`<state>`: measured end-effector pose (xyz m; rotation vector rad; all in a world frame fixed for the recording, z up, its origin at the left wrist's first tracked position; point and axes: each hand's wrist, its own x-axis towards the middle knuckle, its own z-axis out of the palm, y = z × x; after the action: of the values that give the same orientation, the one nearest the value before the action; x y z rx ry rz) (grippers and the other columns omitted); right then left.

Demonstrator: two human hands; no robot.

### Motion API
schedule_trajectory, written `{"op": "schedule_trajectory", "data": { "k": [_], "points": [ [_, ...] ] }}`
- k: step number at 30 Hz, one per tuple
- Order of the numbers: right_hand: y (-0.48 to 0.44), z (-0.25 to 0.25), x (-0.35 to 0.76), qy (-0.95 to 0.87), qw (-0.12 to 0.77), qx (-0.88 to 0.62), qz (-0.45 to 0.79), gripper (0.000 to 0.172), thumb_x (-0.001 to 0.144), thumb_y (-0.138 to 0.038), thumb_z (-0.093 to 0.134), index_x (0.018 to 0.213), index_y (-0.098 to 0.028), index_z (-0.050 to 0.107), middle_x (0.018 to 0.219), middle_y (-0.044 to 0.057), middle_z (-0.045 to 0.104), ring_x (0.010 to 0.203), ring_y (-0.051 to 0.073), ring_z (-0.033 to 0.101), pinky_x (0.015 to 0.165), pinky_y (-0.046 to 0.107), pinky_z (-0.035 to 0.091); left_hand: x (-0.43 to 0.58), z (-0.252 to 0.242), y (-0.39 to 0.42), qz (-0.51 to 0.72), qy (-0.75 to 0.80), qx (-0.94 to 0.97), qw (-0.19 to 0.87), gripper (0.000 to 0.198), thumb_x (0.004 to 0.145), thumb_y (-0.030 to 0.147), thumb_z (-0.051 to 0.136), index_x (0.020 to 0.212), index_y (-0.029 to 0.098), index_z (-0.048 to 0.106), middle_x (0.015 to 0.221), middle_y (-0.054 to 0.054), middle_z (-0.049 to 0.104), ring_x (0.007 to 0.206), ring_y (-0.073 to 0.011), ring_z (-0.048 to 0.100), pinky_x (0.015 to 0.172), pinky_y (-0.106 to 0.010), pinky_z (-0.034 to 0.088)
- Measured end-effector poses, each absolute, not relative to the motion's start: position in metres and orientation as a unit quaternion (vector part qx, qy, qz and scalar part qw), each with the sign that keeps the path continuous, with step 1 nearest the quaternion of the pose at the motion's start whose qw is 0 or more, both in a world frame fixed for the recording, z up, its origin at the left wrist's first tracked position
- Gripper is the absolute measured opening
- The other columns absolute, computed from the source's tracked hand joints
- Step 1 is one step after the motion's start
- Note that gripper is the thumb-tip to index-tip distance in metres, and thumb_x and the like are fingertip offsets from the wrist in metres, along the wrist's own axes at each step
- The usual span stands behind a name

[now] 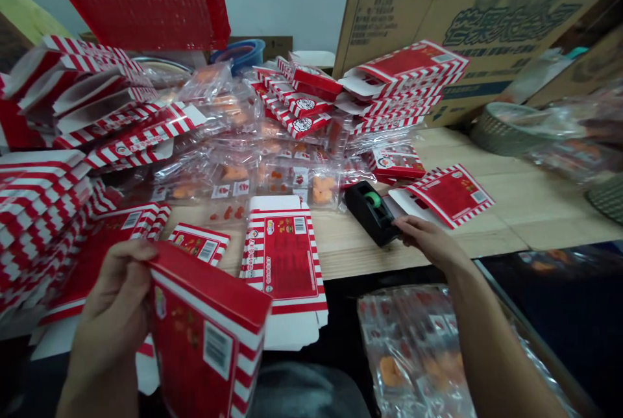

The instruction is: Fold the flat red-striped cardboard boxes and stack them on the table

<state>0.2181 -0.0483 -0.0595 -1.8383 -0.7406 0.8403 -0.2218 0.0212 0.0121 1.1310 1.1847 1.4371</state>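
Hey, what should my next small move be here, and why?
Probably ease a short strip of tape off the black dispenser with your right hand: that hand is right at the dispenser's near end, while your left hand holds up a red box with its top face closed.

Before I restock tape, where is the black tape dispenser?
In the head view, the black tape dispenser sits right of centre on the pale wooden table, by the right hand.

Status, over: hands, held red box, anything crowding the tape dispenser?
Left hand gripping red box near a top corner. Right hand at near end of tape dispenser. Open-ended carton close beside dispenser.
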Motion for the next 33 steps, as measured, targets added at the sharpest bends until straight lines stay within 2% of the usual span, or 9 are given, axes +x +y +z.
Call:
{"op": "schedule_trajectory", "data": {
  "k": [5,8,10,17,20,22,25,28,33],
  "points": [
    [-0.067,-0.086,0.21,-0.277,0.527,-0.725,0.346,0.047,0.055,-0.065,0.069,0.062,-0.019,0.057,0.071,0.0,0.065,0.07,0.017,0.064,0.071,0.034,0.054,-0.217,0.015,0.027,0.389,0.467,0.626,0.488,0.02,0.078,0.047,0.063,0.08,0.027,0.061,0.076,0.004,0.057,0.064,-0.0102,0.051,0.051,-0.014,0.043],
    [-0.069,-0.107,0.209,-0.254,0.516,-0.758,0.308,0.034,0.08,-0.047,0.061,0.068,-0.015,0.056,0.066,-0.003,0.06,0.063,0.012,0.06,0.067,0.031,0.051,-0.201,0.022,0.033,0.315,0.402,0.704,0.494,0.011,0.086,0.036,0.055,0.082,0.026,0.06,0.081,0.003,0.058,0.071,-0.0112,0.053,0.059,-0.016,0.044],
    [-0.067,-0.113,0.209,-0.245,0.496,-0.782,0.286,0.028,0.086,-0.035,0.057,0.068,-0.014,0.055,0.063,-0.004,0.056,0.056,0.01,0.055,0.06,0.027,0.047,-0.188,0.027,0.035,0.284,0.349,0.751,0.484,0.009,0.088,0.028,0.051,0.085,0.027,0.059,0.084,0.003,0.058,0.074,-0.0107,0.053,0.065,-0.017,0.044],
    [-0.088,-0.028,0.146,-0.361,0.432,-0.725,0.396,0.027,0.07,-0.041,0.068,0.06,-0.019,0.058,0.051,-0.003,0.052,0.044,0.01,0.044,0.045,0.023,0.035,-0.15,0.034,0.021,0.136,0.29,0.824,0.467,0.015,0.094,0.03,0.039,0.096,0.027,0.054,0.09,0.001,0.059,0.088,-0.0151,0.053,0.081,-0.028,0.043],
    [-0.095,0.023,0.096,-0.555,0.322,-0.562,0.521,0.027,0.08,-0.04,0.06,0.065,-0.018,0.057,0.058,-0.003,0.052,0.051,0.009,0.044,0.046,0.02,0.034,-0.137,0.034,0.013,0.078,0.269,0.83,0.483,0.017,0.095,0.031,0.038,0.098,0.026,0.054,0.094,0.001,0.061,0.091,-0.0156,0.054,0.085,-0.03,0.042],
    [-0.092,0.04,0.072,-0.648,0.245,-0.522,0.497,0.027,0.083,-0.033,0.059,0.063,-0.018,0.053,0.054,-0.006,0.045,0.048,0.006,0.037,0.044,0.018,0.027,-0.133,0.035,0.009,0.067,0.247,0.824,0.506,0.016,0.095,0.028,0.038,0.1,0.026,0.053,0.095,0.001,0.061,0.09,-0.0143,0.056,0.084,-0.028,0.043],
    [-0.084,0.04,0.061,-0.697,0.194,-0.558,0.406,0.028,0.084,-0.03,0.059,0.061,-0.017,0.05,0.051,-0.007,0.041,0.046,0.006,0.031,0.044,0.02,0.02,-0.133,0.038,0.007,0.073,0.232,0.822,0.515,0.015,0.095,0.024,0.04,0.098,0.024,0.054,0.095,0.001,0.062,0.089,-0.0127,0.057,0.082,-0.025,0.043],
    [-0.08,0.027,0.066,-0.673,0.186,-0.591,0.404,0.029,0.078,-0.042,0.065,0.065,-0.019,0.054,0.052,-0.007,0.043,0.046,0.007,0.031,0.043,0.02,0.02,-0.136,0.041,0.007,0.084,0.212,0.825,0.517,0.013,0.093,0.02,0.044,0.096,0.022,0.056,0.092,0.001,0.063,0.086,-0.0116,0.058,0.079,-0.023,0.044],
    [-0.076,0.007,0.052,-0.603,0.217,-0.407,0.65,0.058,0.053,-0.074,0.065,0.071,-0.019,0.059,0.055,-0.005,0.046,0.05,0.01,0.039,0.044,0.02,0.031,-0.142,0.045,-0.001,0.12,0.064,0.783,0.607,0.009,0.089,0.015,0.051,0.087,0.017,0.06,0.084,-0.003,0.065,0.079,-0.0118,0.06,0.074,-0.021,0.047]
  ]
}}
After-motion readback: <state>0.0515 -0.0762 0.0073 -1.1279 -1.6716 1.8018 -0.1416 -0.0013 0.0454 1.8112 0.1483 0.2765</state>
